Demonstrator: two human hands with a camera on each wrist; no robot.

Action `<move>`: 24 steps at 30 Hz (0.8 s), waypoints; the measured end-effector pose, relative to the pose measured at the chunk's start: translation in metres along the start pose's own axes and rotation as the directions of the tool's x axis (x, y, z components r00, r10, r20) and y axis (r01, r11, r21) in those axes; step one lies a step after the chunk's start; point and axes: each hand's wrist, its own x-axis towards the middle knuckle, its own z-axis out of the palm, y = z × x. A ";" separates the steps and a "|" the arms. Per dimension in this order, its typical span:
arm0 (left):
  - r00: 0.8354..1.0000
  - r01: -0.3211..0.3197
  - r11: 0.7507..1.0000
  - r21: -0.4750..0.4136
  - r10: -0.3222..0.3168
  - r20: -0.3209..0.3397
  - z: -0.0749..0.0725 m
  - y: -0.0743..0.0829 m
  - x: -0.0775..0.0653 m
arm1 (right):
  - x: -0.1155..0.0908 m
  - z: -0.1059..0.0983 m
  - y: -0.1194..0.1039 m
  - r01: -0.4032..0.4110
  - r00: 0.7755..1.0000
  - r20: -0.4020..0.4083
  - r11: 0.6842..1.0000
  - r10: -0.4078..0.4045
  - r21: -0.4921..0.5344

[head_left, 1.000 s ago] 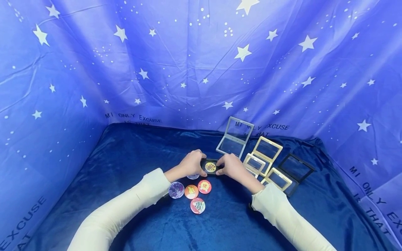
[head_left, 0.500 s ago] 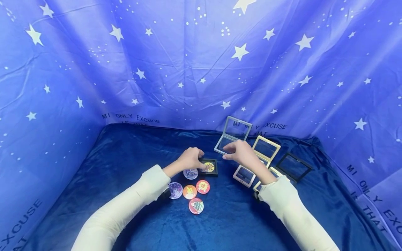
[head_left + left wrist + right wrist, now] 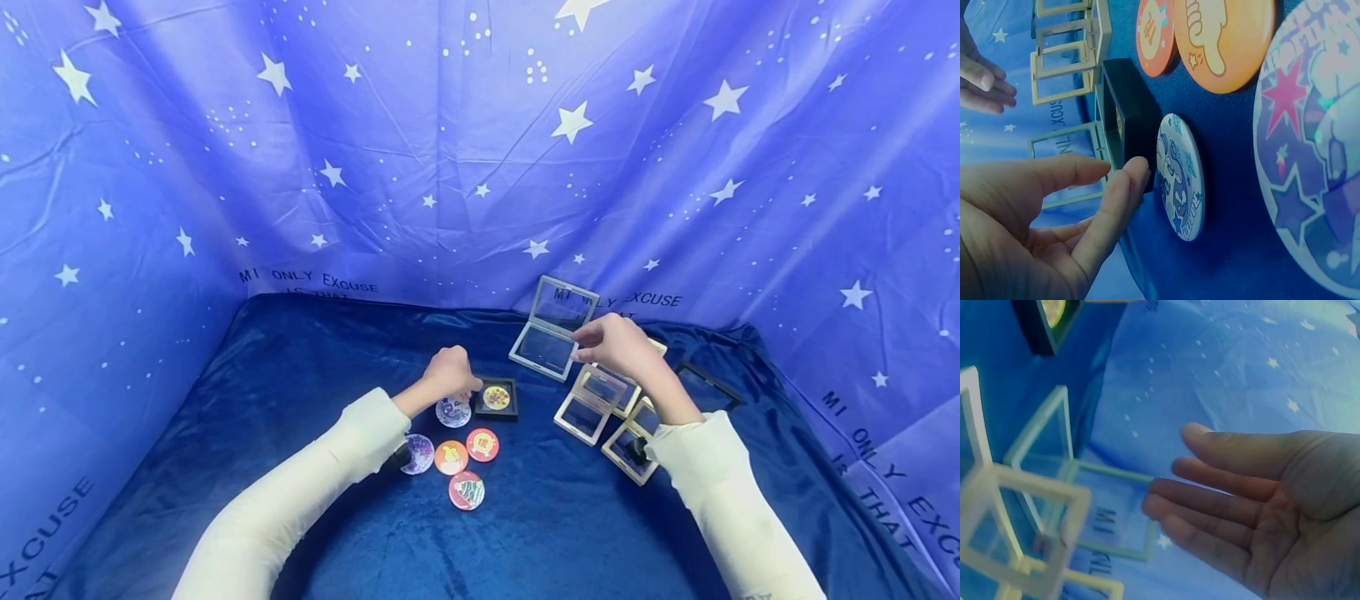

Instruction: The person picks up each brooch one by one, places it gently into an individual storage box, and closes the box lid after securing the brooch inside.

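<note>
A small black display frame (image 3: 506, 416) lies flat mid-table, holding a round yellow badge (image 3: 497, 397). My left hand (image 3: 448, 371) is at its left side, loosely bent fingertips close to the frame's corner in the left wrist view. Under that hand lies a silver-blue button badge (image 3: 453, 412), partly covered in the head view. My right hand (image 3: 618, 343) hovers over the display frames at right with straight fingers and holds nothing, as the right wrist view shows. Nearest its fingertips stands an unfolded pale grey-green frame (image 3: 538, 365) with clear film panes.
Nearer the person lie a purple badge (image 3: 420, 454), an orange thumbs-up badge (image 3: 451, 457), a red badge (image 3: 482, 445) and a tree badge (image 3: 467, 491). At right stand unfolded frames: pinkish (image 3: 576, 431), gold (image 3: 618, 463) and black (image 3: 717, 384). A starry curtain (image 3: 420, 167) hangs behind.
Both hands held the black frame with the yellow badge; the right hand let go and moved right over the other frames. The left hand then drew slightly left off it.
</note>
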 end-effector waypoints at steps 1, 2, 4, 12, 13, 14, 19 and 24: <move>1.000 0.002 1.000 0.001 -0.002 0.002 0.001 0.000 0.000 | -0.001 -0.003 0.001 -0.010 1.000 0.010 1.000 0.010 -0.012; 1.000 0.003 1.000 0.003 -0.003 0.004 0.001 0.001 0.001 | -0.001 -0.005 0.003 -0.017 1.000 0.021 1.000 0.017 -0.024; 1.000 0.009 1.000 -0.002 -0.009 0.010 0.002 0.001 0.002 | -0.002 -0.009 0.005 -0.035 0.998 0.043 0.998 0.037 -0.043; 0.999 0.042 0.998 0.040 -0.042 0.005 0.003 0.003 0.001 | -0.004 -0.011 0.021 -0.075 0.994 0.070 0.994 0.081 -0.079; 0.999 0.046 0.998 0.031 -0.047 0.011 0.003 0.003 0.001 | -0.004 -0.009 0.023 -0.072 0.995 0.068 0.994 0.078 -0.085; 0.999 0.047 0.998 0.031 -0.047 0.013 0.004 0.003 0.001 | -0.004 -0.008 0.025 -0.072 0.995 0.068 0.993 0.078 -0.089; 0.998 0.054 0.998 -0.028 -0.053 0.035 0.005 0.004 0.000 | -0.004 -0.001 0.036 -0.099 0.992 0.068 0.987 0.108 -0.127; 0.998 0.053 0.998 -0.030 -0.052 0.030 0.006 0.006 0.000 | -0.003 0.004 0.042 -0.129 0.988 0.058 0.976 0.141 -0.177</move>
